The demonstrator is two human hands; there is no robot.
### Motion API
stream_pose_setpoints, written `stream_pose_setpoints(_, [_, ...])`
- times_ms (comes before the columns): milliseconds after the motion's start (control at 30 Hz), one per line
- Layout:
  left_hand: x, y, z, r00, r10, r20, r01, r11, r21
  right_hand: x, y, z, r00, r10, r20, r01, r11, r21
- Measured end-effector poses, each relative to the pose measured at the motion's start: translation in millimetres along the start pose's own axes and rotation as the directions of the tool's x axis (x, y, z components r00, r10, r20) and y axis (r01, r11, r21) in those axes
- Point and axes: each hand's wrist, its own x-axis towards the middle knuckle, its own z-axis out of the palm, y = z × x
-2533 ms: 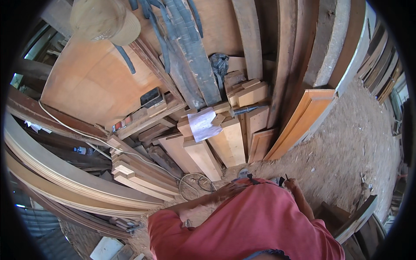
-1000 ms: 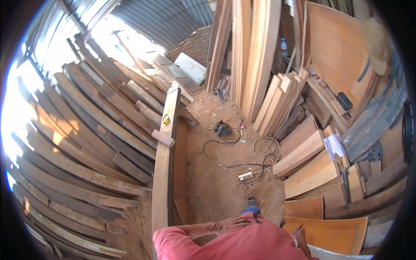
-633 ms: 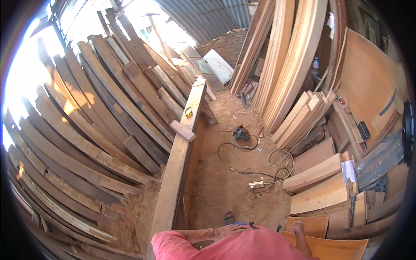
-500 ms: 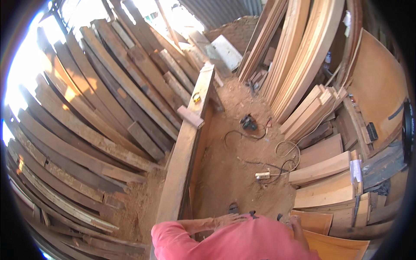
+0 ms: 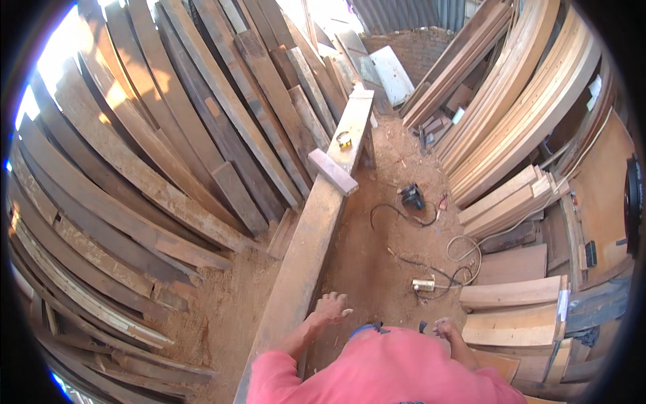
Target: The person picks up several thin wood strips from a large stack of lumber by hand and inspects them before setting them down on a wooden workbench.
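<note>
Left hand (image 5: pixel 331 308) fingers spread wide, empty, hovering at near end of long beam (image 5: pixel 306 242). Right hand (image 5: pixel 445 328) loosely curled, empty too. Beam runs down workshop middle, short block (image 5: pixel 332 172) across it, tape measure (image 5: pixel 344 141) farther along. Looks heavy, stiff, rough; grab edges, both hands.

The left hand (image 5: pixel 331 308) is out in front on a bent arm, fingers (image 5: pixel 340 312) spread and empty. The right hand (image 5: pixel 444 328) hangs lower, loosely curled, holding nothing.
</note>
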Motion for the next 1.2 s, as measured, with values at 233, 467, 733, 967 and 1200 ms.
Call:
stream_pose_setpoints(233, [52.5, -48.9, 14.9, 0.76, -0.584, -0.285, 0.505, 0.807, -0.306, 50.0, -60.7, 20.0, 0.991, -0.004, 0.132, 0.036, 0.969, -0.243])
stream_pose_setpoints(467, [50.6, -81.3, 21.8, 0.523, -0.843, -0.127, 0.746, 0.524, -0.411, 106.9, -81.8, 27.9, 0.99, -0.047, 0.13, 0.107, 0.856, -0.506])
stream_pose_setpoints(733, [59.4, -91.1, 17.6, 0.442, -0.896, 0.034, 0.825, 0.392, -0.407, 213.8, -189.1, 12.3, 0.924, -0.091, 0.372, 0.356, 0.563, -0.746])
stream_pose_setpoints(967, [120.7, -85.1, -6.3, 0.356, -0.928, 0.106, 0.873, 0.29, -0.393, 314.3, -258.7, 5.5, 0.949, -0.205, 0.241, 0.312, 0.731, -0.607])
stream_pose_setpoints(1200, [174.2, -115.8, -80.7, 0.113, -0.953, 0.28, 0.856, -0.05, -0.515, 301.7, -289.1, 51.8, 0.951, -0.011, 0.31, 0.131, 0.921, -0.368])
